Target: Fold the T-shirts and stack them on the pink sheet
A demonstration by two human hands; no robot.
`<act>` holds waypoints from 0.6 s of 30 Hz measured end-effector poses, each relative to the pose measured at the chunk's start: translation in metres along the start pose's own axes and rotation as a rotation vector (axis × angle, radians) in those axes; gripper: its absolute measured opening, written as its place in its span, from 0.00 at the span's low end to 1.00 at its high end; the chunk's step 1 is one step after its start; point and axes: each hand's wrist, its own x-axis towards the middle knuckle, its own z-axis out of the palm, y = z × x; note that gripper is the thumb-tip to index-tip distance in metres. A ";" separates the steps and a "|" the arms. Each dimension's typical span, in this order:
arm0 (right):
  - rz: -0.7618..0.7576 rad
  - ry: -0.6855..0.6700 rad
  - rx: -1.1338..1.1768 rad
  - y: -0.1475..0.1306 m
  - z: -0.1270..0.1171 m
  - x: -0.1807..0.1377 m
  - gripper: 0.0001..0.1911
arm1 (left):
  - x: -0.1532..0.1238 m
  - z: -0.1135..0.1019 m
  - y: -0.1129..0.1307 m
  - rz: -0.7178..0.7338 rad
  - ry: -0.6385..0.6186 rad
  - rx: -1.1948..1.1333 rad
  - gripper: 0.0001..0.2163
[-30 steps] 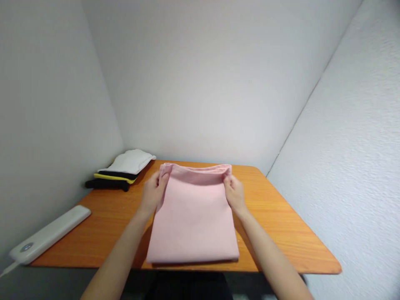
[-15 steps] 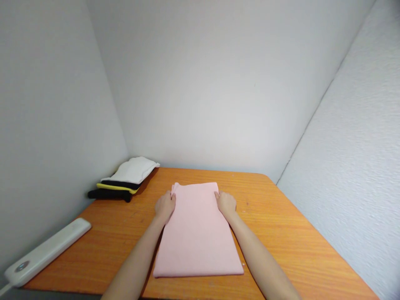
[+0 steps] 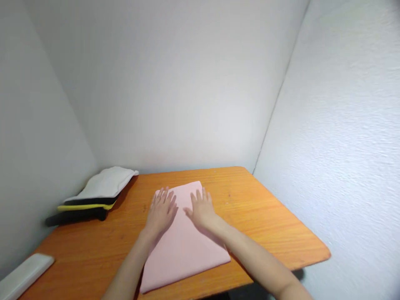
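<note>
A pink folded cloth (image 3: 184, 254), perhaps a garment, lies flat on the wooden table, its wider end toward me. My left hand (image 3: 161, 210) rests palm down on its far left part, fingers spread. On the far right part lies my right hand (image 3: 201, 210), also palm down with the fingers apart. Neither hand grips the fabric. The cloth's far left corner is partly covered by my left fingers.
At the back left is a stack of folded cloths (image 3: 103, 183), white on top with black and yellow below. A white power strip (image 3: 26, 275) lies at the table's left edge. Walls border the wooden table (image 3: 265, 221) at the left, back and right.
Both hands have let go of the cloth's side edges and now lie flat on top, fingers spread. The view has turned and tilted, so the table's right front corner shows.
</note>
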 end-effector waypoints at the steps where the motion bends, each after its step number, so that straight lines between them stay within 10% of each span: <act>1: -0.076 -0.065 0.025 -0.005 0.003 -0.014 0.40 | 0.000 0.007 0.001 0.025 -0.065 0.023 0.25; 9: -0.256 -0.127 0.181 0.000 0.010 -0.074 0.41 | -0.004 0.028 0.007 -0.061 -0.221 0.116 0.31; 18: -0.457 -0.080 0.248 0.044 -0.007 -0.113 0.34 | -0.064 -0.024 0.050 -0.066 -0.238 0.288 0.29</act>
